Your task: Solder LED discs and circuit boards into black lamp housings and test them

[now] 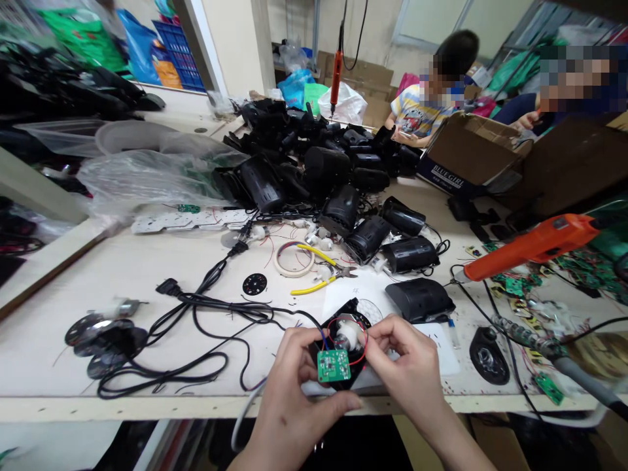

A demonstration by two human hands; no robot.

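Note:
A black housing (362,318) with a white motor part (348,333) inside is held at the front edge of the table. My left hand (299,386) is closed round its left side, thumb along the bottom. A green circuit board (333,365) with blue and red wires hangs over the housing near my left fingers. My right hand (405,360) pinches at the right side of the white part, by the red wire; its fingertips partly hide what they grip. Yellow-handled cutters (316,286) and a tape roll (280,259) lie beyond the housing.
Black cables (210,301) coil at the left beside dark discs (105,337). Black housings (338,209) pile up at the back. An orange screwdriver (534,247) is at the right; another (336,82) hangs behind. Two people sit across the table, near a cardboard box (471,154).

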